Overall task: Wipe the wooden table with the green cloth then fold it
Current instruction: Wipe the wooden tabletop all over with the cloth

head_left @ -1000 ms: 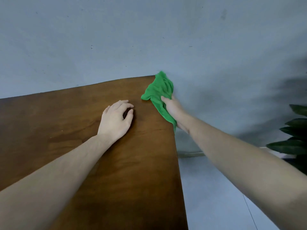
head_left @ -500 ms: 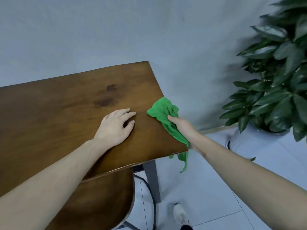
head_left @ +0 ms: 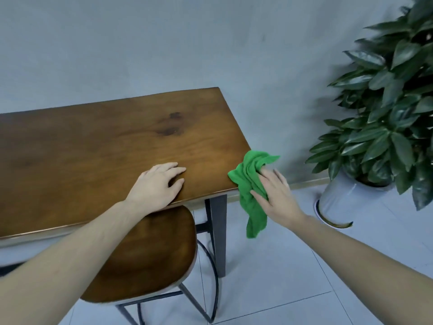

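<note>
The right hand presses the bunched green cloth against the tabletop corner, grip closed on it. The left hand lies open and flat beside it, likely bracing.

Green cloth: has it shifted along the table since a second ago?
Yes. The crumpled green cloth, held in the right hand, has come from the far right corner of the brown wooden table to its near right corner, now partly hanging off the edge.
</note>
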Demonstrator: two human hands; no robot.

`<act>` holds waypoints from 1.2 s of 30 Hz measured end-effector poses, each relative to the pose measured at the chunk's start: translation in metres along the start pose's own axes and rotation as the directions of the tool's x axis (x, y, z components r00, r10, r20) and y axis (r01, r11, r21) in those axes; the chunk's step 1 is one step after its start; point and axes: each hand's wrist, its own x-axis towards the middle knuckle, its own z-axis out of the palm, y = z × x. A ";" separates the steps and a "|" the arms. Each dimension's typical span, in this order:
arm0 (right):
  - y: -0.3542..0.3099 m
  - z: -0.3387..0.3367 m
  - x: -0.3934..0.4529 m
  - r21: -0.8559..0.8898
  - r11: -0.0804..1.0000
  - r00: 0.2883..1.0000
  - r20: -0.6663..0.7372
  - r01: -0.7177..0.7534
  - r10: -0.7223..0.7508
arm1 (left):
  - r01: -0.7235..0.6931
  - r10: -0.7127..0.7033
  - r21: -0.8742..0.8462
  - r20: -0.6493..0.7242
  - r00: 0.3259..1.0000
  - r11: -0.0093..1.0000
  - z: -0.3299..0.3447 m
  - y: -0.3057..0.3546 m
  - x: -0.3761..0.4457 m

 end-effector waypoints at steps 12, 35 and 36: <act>-0.036 0.005 0.079 -0.336 0.723 0.776 0.453 0.604 -0.438 | 0.083 -0.082 0.019 -0.051 0.995 0.996 -0.006 -0.037 -0.021; -0.196 0.068 0.099 -0.389 0.790 0.837 0.478 0.474 -0.267 | 0.003 -0.002 0.040 -0.033 0.999 0.999 -0.057 -0.245 -0.122; -0.193 0.063 0.097 -0.418 0.789 0.847 0.480 0.450 -0.229 | -0.013 0.014 0.051 -0.031 0.999 0.999 -0.058 -0.252 -0.125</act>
